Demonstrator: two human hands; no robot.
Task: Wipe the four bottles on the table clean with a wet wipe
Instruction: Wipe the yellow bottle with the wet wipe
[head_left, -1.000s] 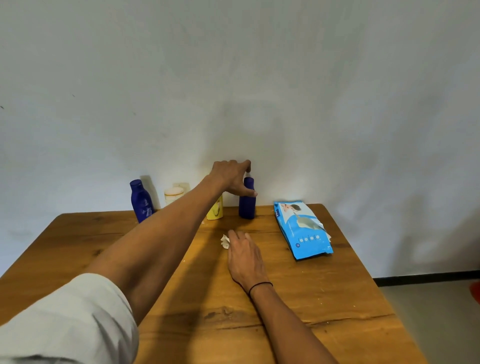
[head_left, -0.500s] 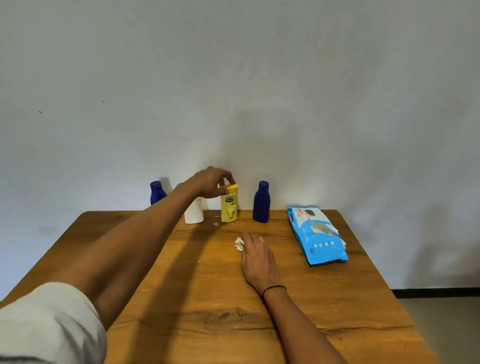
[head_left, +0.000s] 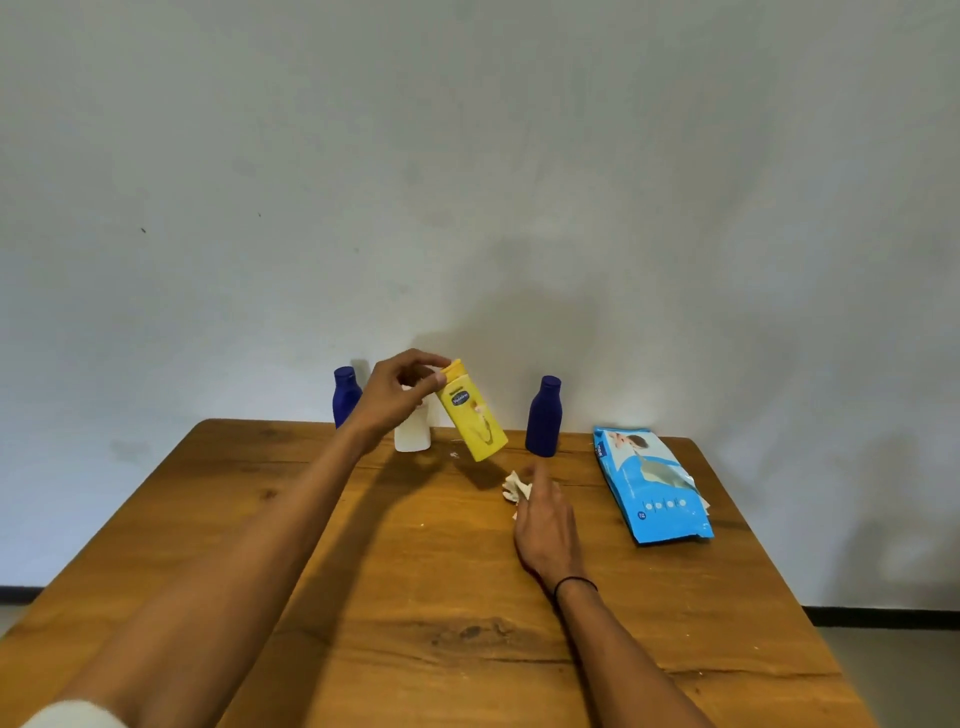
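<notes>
Two hands work over a wooden worktop (head_left: 363, 597). Nearest, the right hand (head_left: 545, 525) lies flat, fingers straight on a crumpled wet wipe (head_left: 514, 488). Beyond the wipe, the left hand (head_left: 397, 395) pinches the yellow bottle (head_left: 475, 415), now lifted and tilted off the worktop; wiping likely follows. Behind it stand a white bottle (head_left: 413, 436) and two blue bottles (head_left: 543, 418).
</notes>
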